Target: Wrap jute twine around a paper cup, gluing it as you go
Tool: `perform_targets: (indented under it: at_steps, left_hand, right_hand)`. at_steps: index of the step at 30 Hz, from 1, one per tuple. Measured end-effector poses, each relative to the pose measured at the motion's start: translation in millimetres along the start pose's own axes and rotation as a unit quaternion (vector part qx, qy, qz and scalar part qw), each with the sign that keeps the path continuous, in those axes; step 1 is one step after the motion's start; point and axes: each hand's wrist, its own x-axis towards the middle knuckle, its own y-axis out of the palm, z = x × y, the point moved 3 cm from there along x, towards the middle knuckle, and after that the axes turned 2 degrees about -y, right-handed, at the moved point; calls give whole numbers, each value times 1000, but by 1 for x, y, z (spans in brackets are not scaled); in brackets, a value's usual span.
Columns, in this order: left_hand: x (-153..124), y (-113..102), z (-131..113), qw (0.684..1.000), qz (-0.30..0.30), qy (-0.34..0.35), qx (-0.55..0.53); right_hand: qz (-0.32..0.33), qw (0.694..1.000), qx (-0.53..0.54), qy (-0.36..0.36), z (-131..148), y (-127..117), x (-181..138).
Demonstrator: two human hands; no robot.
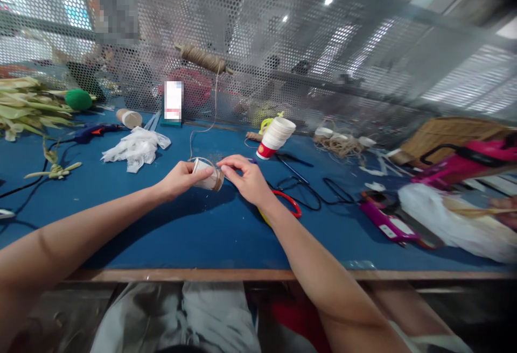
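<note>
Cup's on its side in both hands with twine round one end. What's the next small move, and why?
Probably roll the cup a little in the left hand while the right hand pins the twine against it. The twine bands only the end by the right fingers, the rest looks bare, and a slack strand runs up to the spool.

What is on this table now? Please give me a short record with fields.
left hand: holds paper cup on its side
right hand: pinches twine at the cup
twine: wound round the cup, runs up to spool
nearby: cup stack, red-handled scissors, white cloth
surface: blue table
</note>
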Motion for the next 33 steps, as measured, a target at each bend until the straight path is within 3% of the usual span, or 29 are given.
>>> perform_targets:
  at_steps: [5, 11, 15, 18, 20, 22, 27, 33]
  left_hand:
    - [-3, 4, 1, 997, -2, 9, 71]
    - [-1, 3, 6, 991, -50, -10, 122]
    - [0, 3, 9, 992, -45, -21, 120]
    - [1, 2, 11, 990, -47, -30, 127]
    - [1, 1, 12, 989, -55, -33, 136]
    - [1, 0, 12, 987, -67, -31, 143]
    - [2, -3, 13, 985, -84, -15, 152]
    - [6, -8, 16, 984, -107, -8, 145]
  right_hand:
    - [24, 998, 0, -53, 1, 14, -4]
    - [12, 999, 12, -37, 1, 19, -5]
    - [-29, 999, -14, 41, -12, -2, 2]
    - [-98, 974, -144, 146, -37, -31, 6]
    - [-64, 931, -268, 241, -58, -46, 7]
    - [8, 903, -309, 298, -78, -50, 6]
    - [50, 898, -279, 337, -102, -43, 7]
    - [15, 930, -156, 333, -82, -45, 6]
